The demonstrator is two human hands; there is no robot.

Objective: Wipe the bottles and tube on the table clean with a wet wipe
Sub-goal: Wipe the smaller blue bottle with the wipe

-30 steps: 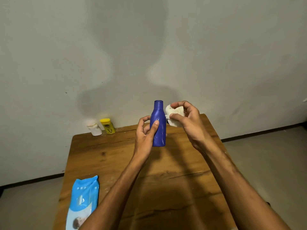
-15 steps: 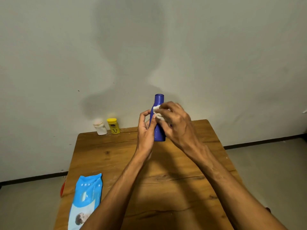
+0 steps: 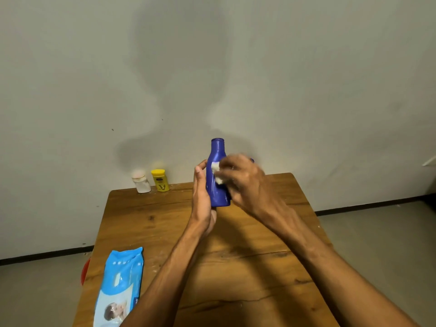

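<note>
Wipes pack [image 3: 120, 286] lies flat on the near-left corner of the table [image 3: 259, 267]; a red object [image 3: 85, 271] shows just past the table's left edge. Above the table's far-middle, the left hand [image 3: 201, 192] grips the blue bottle [image 3: 218, 161] from the left. The right hand [image 3: 245, 182], blurred, pinches the wet wipe [image 3: 217, 173] against the bottle body and hides its right side. White bottle [image 3: 142, 182] and yellow bottle [image 3: 160, 180] stand at the table's far-left edge. Versus 0.5 s ago, the wipe sits lower on the body. The bottle's long axis is about vertical, neck up.
</note>
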